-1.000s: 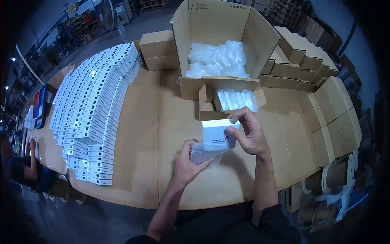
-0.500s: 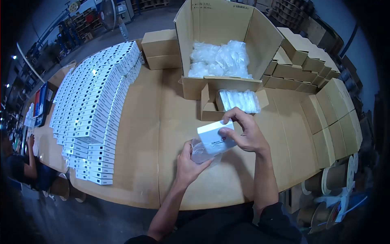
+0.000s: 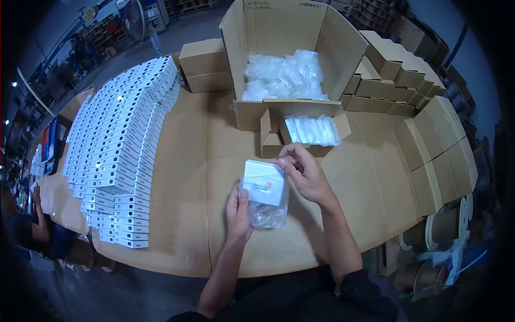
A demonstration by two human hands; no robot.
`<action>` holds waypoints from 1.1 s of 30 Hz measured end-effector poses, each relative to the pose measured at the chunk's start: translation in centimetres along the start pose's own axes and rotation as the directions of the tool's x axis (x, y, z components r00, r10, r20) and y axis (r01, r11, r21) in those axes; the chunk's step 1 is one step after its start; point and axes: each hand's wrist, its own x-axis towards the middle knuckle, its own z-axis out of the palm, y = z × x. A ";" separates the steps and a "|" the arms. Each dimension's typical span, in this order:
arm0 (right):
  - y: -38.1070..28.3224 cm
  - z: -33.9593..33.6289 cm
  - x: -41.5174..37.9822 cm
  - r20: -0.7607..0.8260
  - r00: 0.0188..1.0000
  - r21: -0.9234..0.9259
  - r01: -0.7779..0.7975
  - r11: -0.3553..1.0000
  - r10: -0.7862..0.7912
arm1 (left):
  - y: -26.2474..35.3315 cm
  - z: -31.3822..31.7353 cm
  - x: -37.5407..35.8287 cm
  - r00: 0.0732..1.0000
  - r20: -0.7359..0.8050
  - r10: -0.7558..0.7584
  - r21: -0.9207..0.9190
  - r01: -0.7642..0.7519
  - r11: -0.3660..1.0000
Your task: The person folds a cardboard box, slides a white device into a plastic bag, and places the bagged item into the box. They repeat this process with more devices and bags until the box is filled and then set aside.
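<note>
A small white box (image 3: 264, 185) with a little red mark on its face sits partly inside a clear plastic bag (image 3: 268, 216), its upper end near the bag's mouth. My left hand (image 3: 238, 210) is closed around the left side of bag and box, thumb on the front. At the box's upper right corner, my right hand (image 3: 303, 173) pinches the bag's edge with thumb and fingertips. Just beyond stands an open small carton (image 3: 271, 140) holding a row of bagged white boxes (image 3: 312, 131).
Many white boxes (image 3: 115, 129) are stacked at the left. Behind, a large open carton (image 3: 343, 51) holds clear plastic bags (image 3: 287, 75). Folded brown cartons (image 3: 394, 80) line the right side. Another person's arm (image 3: 38, 217) shows at far left.
The white box has gone down into the plastic bag and turned upright. My right hand has moved from gripping the box to the bag's upper edge. The view has shifted slightly.
</note>
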 end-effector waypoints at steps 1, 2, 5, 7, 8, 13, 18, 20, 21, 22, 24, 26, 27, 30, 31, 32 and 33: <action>0.4 0.2 -0.2 -0.019 1.000 0.164 -0.013 0.986 0.016 | -0.1 0.2 0.0 0.999 -0.032 0.007 0.000 -0.007 1.000; 0.2 -0.2 -0.8 -0.005 0.996 0.199 -0.081 0.977 0.084 | -0.1 0.3 0.0 0.998 -0.064 0.015 0.001 -0.014 1.000; 2.5 -0.2 -3.3 0.042 0.998 0.233 -0.062 0.971 0.053 | -0.1 0.0 0.2 0.996 -0.088 0.027 -0.041 -0.030 0.999; 2.7 1.3 -4.4 -0.044 0.981 0.352 -0.162 0.922 0.190 | -0.1 -0.3 0.3 0.996 -0.090 0.021 -0.053 -0.026 0.998; 2.9 1.9 -4.8 -0.070 0.972 0.378 -0.183 0.908 0.225 | -0.1 -0.4 0.4 0.995 -0.096 0.014 -0.047 -0.018 0.999; 3.0 2.5 -4.8 -0.179 0.966 0.341 -0.117 0.933 0.186 | 0.2 -1.4 0.6 0.998 -0.044 0.034 0.065 -0.031 0.997; 4.1 1.6 -4.9 -0.165 0.985 0.359 0.009 0.933 0.053 | 1.0 -1.6 0.5 0.975 0.054 0.215 0.413 -0.218 0.884; 4.1 1.3 -5.4 -0.125 0.988 0.436 -0.029 0.900 0.092 | 1.0 -1.9 0.6 0.966 0.086 0.246 0.429 -0.258 0.865; 4.1 1.3 -5.6 -0.105 0.988 0.473 -0.049 0.880 0.112 | 1.0 -2.0 0.6 0.961 0.102 0.258 0.437 -0.277 0.856; 4.2 1.3 -5.5 -0.103 0.989 0.392 -0.055 0.918 0.103 | 1.0 -1.9 0.6 0.971 0.068 0.229 0.358 -0.238 0.903; 4.4 1.3 -5.1 -0.097 0.991 0.223 -0.064 0.973 0.087 | 1.0 -1.7 0.6 0.987 0.009 0.159 0.190 -0.158 0.969; 4.0 2.0 -5.0 -0.103 0.991 0.331 -0.043 0.943 0.081 | 0.9 -2.3 0.4 0.989 0.068 0.133 0.197 -0.144 0.970; 3.9 2.3 -5.0 -0.104 0.991 0.383 -0.034 0.923 0.079 | 1.1 -2.2 0.3 0.988 0.095 0.120 0.200 -0.137 0.970; 4.9 3.0 -5.6 -0.144 0.978 0.484 -0.065 0.873 0.152 | 1.0 -1.0 0.1 0.995 0.061 0.083 0.143 -0.091 0.986; 4.7 3.3 -5.7 -0.156 0.973 0.525 -0.065 0.849 0.171 | 0.9 -0.7 0.1 0.998 0.031 0.052 0.132 -0.055 0.990; 4.9 3.3 -5.9 -0.148 0.970 0.497 -0.096 0.862 0.193 | 0.6 -0.8 0.2 0.997 0.026 0.066 0.197 -0.070 0.978; 4.9 3.4 -6.1 -0.140 0.966 0.468 -0.127 0.875 0.215 | 0.6 -0.7 0.1 0.998 0.001 0.060 0.205 -0.059 0.977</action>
